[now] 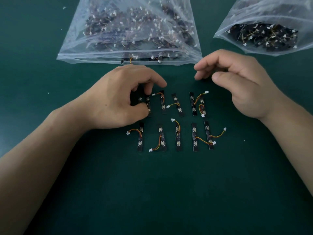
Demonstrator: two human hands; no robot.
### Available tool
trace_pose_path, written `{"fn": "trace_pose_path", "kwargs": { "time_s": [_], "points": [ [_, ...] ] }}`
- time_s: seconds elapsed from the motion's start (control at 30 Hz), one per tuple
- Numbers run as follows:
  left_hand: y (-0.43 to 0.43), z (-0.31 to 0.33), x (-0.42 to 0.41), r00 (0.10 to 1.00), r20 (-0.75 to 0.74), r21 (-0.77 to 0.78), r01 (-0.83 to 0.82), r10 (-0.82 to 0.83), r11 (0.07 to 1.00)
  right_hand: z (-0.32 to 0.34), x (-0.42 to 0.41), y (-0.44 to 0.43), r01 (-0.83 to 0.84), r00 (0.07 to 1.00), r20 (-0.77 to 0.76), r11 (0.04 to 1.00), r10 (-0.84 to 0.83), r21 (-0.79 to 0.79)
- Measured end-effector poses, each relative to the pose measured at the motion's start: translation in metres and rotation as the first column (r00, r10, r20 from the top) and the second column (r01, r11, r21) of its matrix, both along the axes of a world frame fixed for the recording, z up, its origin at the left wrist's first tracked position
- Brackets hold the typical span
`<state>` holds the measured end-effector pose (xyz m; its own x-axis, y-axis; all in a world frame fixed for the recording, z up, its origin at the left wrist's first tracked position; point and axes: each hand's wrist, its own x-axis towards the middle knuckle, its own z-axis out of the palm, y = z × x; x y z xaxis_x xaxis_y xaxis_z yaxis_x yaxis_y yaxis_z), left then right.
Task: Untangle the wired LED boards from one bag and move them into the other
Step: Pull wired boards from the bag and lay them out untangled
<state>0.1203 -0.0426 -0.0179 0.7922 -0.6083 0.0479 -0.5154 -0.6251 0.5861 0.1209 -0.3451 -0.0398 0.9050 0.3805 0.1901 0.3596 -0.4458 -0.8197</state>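
Note:
Several black LED boards with orange-yellow wires and white plugs lie in two rows on the green table, such as one (pixel 195 136) in the near row. My left hand (pixel 118 97) pinches the leftmost board (pixel 148 103) of the far row between thumb and fingers. My right hand (pixel 240 82) hovers above the right end of the far row with fingers loosely curled, holding nothing. A large clear bag (pixel 132 31) full of tangled boards lies at the back centre. A second clear bag (pixel 265 28) with boards lies at the back right.
The green table (pixel 152 192) stretches bare toward me below the rows. Small white specks lie on it at the left and right. The large bag's open mouth (pixel 128 59) faces me, with one wire poking out.

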Motion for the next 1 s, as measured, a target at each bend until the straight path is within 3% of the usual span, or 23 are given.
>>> {"fn": "trace_pose_path", "kwargs": {
  "time_s": [0.37,0.57,1.0],
  "points": [
    [0.0034,-0.0046,0.0027,1.0,0.0,-0.06,-0.026,0.026,0.998,0.0006,-0.0006,0.0004,-0.001,1.0,0.005,1.0,0.001,-0.008],
    [0.0061,-0.0071,0.0065,0.992,-0.113,-0.2,-0.072,0.05,0.977,0.0013,-0.0002,0.0014,-0.002,1.0,0.001,1.0,0.002,-0.011],
    [0.0003,-0.0026,-0.0016,1.0,0.024,-0.133,-0.008,0.011,0.991,0.0015,0.0001,0.0018,-0.002,1.0,0.001,1.0,0.002,-0.015]
  ]
}}
